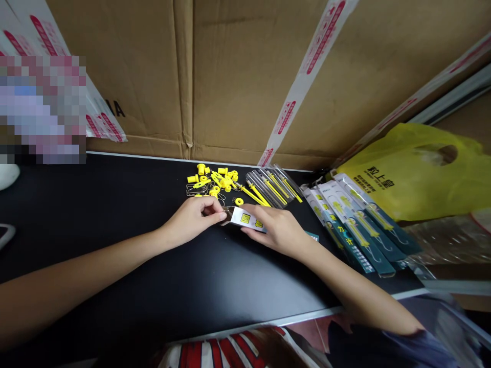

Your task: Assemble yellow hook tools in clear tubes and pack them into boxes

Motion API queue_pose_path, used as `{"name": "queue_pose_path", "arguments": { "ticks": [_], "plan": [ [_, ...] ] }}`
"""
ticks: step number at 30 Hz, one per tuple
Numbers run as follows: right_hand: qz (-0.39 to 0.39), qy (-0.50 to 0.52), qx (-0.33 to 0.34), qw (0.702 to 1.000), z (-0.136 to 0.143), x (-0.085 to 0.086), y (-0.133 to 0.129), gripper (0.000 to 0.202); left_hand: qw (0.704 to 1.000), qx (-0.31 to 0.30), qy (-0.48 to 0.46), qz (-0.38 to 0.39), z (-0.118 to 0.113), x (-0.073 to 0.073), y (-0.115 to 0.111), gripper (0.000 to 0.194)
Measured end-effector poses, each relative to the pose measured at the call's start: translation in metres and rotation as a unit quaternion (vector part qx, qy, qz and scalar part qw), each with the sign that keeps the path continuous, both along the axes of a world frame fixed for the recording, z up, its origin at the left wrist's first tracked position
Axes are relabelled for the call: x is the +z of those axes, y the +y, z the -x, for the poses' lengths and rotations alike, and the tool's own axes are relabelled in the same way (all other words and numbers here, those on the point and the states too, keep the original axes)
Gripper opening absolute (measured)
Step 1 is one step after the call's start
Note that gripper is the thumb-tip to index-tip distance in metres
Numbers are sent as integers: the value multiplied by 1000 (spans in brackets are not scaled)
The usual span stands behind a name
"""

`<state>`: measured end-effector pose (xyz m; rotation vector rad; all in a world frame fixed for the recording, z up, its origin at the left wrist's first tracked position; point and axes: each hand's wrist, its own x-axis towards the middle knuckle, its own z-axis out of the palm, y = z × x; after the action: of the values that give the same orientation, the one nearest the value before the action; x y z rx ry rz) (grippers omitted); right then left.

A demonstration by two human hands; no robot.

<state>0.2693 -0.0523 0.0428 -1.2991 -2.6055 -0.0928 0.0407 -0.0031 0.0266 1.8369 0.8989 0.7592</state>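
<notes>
Red-striped cloth (191, 356) fronts the black desk (215, 286), where the right hand (282, 230) grips a printed box (245, 219) near loose yellow parts (227, 181), the left hand (194, 217) pinching its open end. Pressing too hard could crease it.

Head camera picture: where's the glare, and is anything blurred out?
Head view: pale glare on the black table, below the left hand and right hand; head view, upper left: coarse square blocks hide whatever is there.
</notes>
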Motion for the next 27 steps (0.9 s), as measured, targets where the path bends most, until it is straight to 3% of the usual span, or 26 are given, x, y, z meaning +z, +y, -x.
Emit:
{"name": "queue_pose_path", "arguments": {
  "ticks": [8,12,18,22,27],
  "plan": [
    [4,-7,13,1000,6,-5,-1,38,999,-1,43,-31,0,-9,-4,13],
    [-11,-1,-24,1000,3,-8,1,39,985,-26,71,-153,2,-7,-1,21],
    [-18,-2,-38,999,0,-10,3,39,939,-77,118,-314,12,2,4,26],
    [-27,6,-32,999,-1,-9,3,39,927,-107,132,-334,16,2,8,25],
    [0,6,-20,1000,1,-7,2,35,944,-52,129,-300,15,-3,12,22]
  ]
}}
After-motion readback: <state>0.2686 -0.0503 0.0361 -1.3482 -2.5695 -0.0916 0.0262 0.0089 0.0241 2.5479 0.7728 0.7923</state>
